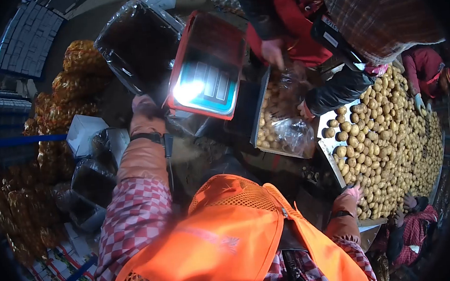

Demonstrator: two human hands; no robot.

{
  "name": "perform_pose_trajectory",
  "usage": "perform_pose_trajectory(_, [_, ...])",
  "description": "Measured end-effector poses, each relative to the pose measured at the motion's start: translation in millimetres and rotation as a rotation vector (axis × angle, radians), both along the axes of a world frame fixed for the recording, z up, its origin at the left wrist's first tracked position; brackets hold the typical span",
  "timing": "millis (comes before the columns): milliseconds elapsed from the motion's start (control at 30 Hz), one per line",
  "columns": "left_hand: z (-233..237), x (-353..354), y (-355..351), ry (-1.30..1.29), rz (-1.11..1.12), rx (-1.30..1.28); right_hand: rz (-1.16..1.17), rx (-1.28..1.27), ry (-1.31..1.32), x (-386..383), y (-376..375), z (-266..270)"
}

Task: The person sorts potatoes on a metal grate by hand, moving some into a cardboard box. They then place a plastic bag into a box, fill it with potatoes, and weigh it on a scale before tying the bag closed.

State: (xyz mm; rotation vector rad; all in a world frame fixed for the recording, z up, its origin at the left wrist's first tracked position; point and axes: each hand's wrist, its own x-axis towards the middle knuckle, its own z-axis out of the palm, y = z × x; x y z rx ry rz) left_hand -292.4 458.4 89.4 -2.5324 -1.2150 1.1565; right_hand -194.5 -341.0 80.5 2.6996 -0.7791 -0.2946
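My left hand (147, 107) is at the near corner of a box lined with clear plastic (137, 47), its fingers too dark to make out. The box looks dark inside and is tilted in view. Just right of that hand is a red-framed weighing scale (213, 47) with a bright glare on its lit panel. My right hand (353, 191) lies at the near edge of the sorting table (329, 156), fingers outstretched beside the potatoes (377, 150). A plastic-lined crate of potatoes (274, 129) stands between the scale and the table.
A co-worker's hand (272, 52) and dark sleeve (336, 91) reach over the crate. Other people (426, 74) work along the table, one in a red checked sleeve (412, 237). Netted sacks (81, 62), lined boxes (94, 178) and a blue rail (26, 140) are at left.
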Motion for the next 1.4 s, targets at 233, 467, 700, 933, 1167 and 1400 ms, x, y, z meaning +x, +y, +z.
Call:
perform_pose_trajectory(233, [13, -122, -2, -1.23, 0.669, 0.131, 0.12, 0.02, 0.023, 3, -5, 9])
perform_pose_trajectory(467, [-3, -276, -68, -1.602, 1.349, -0.104, 0.362, 0.008, -0.115, -7, -86, -34])
perform_pose_trajectory(700, [8, -371, -218, -1.773, 1.421, -0.215, 0.564, 0.047, -0.358, -10, -153, -83])
perform_pose_trajectory(933, [-2, -425, -282, -1.312, 1.177, -0.004, 0.565, 0.042, -0.406, -9, -154, -87])
perform_pose_trajectory(1167, [50, -377, -316, -0.726, 0.711, 0.035, 0.511, 0.172, -0.332, -7, -141, -73])
perform_pose_trajectory(1400, [49, -341, -295, -0.583, 0.65, 0.056, 0.595, 0.231, -0.442, -3, -161, -96])
